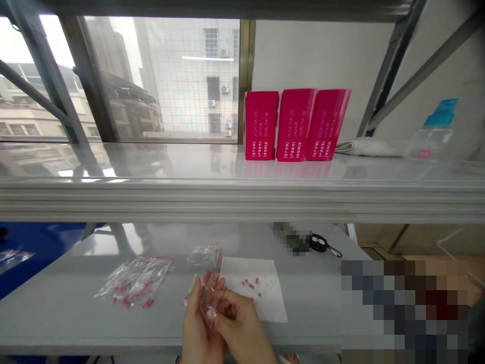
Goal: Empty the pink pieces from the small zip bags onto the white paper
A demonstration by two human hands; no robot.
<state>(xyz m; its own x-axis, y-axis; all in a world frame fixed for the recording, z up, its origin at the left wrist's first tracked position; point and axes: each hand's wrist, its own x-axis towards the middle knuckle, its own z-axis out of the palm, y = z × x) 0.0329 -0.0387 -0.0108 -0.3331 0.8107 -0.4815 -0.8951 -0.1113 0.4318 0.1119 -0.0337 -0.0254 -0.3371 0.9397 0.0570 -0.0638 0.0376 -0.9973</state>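
A small clear zip bag (210,305) with a red seal line lies in the palm of my left hand (197,323), whose fingers curl up around it. My right hand (242,321) pinches the bag's red-lined edge between thumb and fingers. Right behind my hands is a white paper sheet (271,303) with several small pink pieces (251,286) on it. Partly hidden by my left hand, more pink pieces (185,300) show at its left. Another clear zip bag (202,255) lies flat beyond my fingers.
Clear bags holding pink pieces (136,283) lie on the left of the grey table (76,313). A black keyring with a clip (319,243) is at the back right. Above runs a shelf (170,164) with pink boxes (295,126), a folded cloth (371,147) and a blue-capped bottle (432,136).
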